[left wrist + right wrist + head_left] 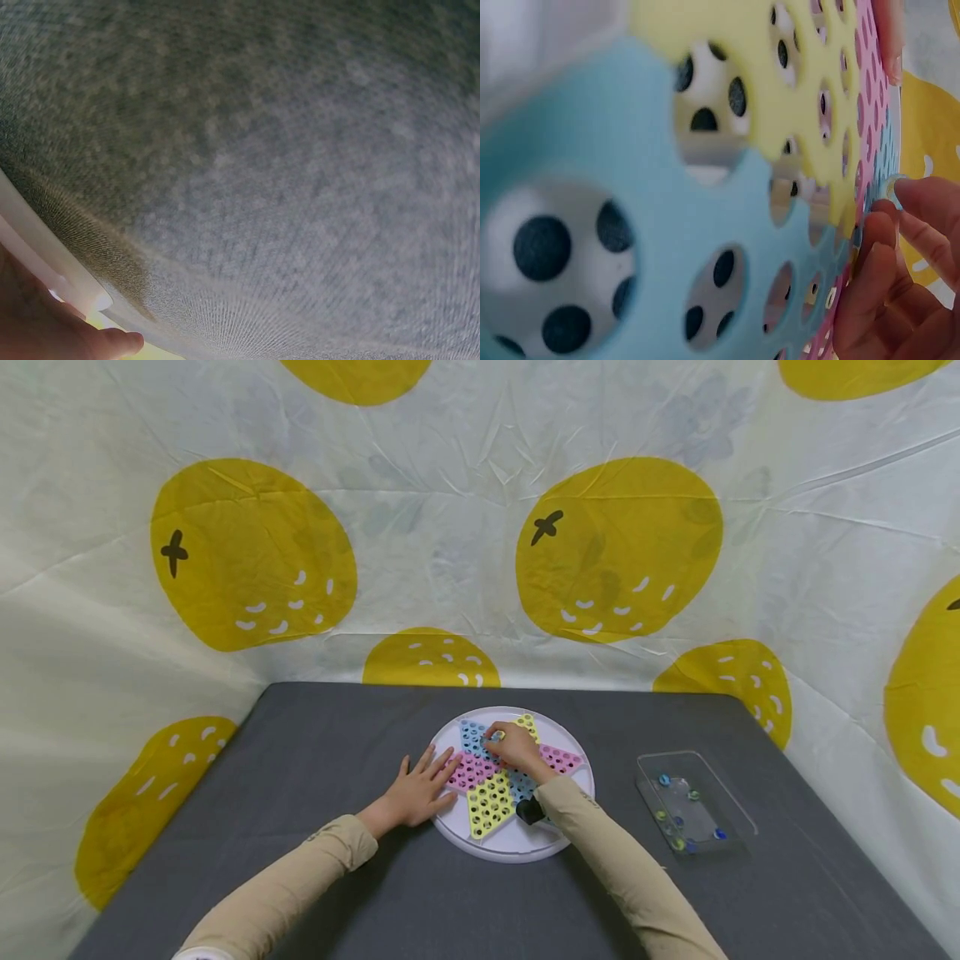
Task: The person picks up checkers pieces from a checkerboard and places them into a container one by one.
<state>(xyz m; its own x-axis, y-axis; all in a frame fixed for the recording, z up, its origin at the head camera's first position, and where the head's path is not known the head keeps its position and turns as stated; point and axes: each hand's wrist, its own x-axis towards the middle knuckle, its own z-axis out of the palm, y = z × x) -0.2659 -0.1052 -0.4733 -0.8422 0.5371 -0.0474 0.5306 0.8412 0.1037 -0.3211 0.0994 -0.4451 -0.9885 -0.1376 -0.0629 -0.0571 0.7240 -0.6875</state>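
Note:
A round white Chinese checkers board lies on the table, with a star of blue, pink and yellow panels full of holes. On its left rim rests my left hand, fingers spread over the pink corner. My right hand reaches across the board to the far blue panel. Its thumb and finger pinch a clear glass marble, seen in the right wrist view close over the blue holes. The left wrist view catches mostly table cloth, with part of the left hand at the board's edge.
To the board's right stands a clear plastic box with several glass marbles in it. A dark cloth covers the table. Behind it hangs a white curtain with yellow fruit prints.

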